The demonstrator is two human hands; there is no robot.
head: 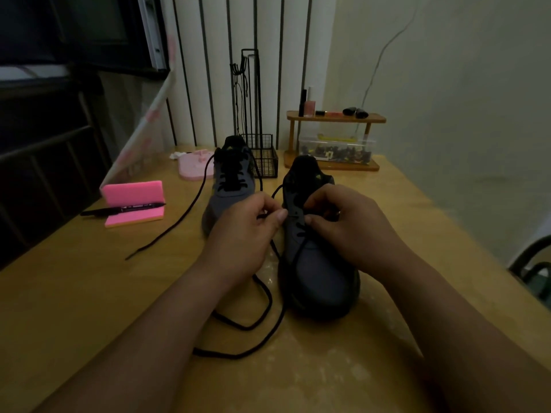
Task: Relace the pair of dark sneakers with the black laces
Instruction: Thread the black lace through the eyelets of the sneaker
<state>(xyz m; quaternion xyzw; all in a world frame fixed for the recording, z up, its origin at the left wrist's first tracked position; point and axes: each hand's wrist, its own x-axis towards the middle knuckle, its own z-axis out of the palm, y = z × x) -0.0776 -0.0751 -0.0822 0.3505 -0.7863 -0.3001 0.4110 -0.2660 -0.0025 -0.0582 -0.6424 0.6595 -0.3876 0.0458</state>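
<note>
On your far left a pink block sits on the table with a black marker lying across it. Behind it is a pale pink tray.

A trailing lace runs from the far sneaker out across the wood, its tip lying free well to the left. That sneaker stands toe toward you. It has a dark grey upper, a black collar and a few black rows already crossed over its tongue. A black wire basket stands just behind it.

Your left hand is between the two shoes. Its thumb and forefinger are closed in a pinch on the loose lace, and the fingers are right at the eyelet edge of the near sneaker. The rest of that lace drops below your hand and curls in two wide loops on the table in front of the shoe.

The near sneaker also points its toe at you. It has a grey toe box, a black sole and collar and a small yellow-green mark on the tongue, and the lace crosses its lowest eyelets.

Your right hand is curled over the shoe's throat and grips it from the right side. In this dim light you can't tell whether it also pinches the lace.

Behind, to the right, a wooden shelf carries small bottles — a clear box of dark bits sits under it.
</note>
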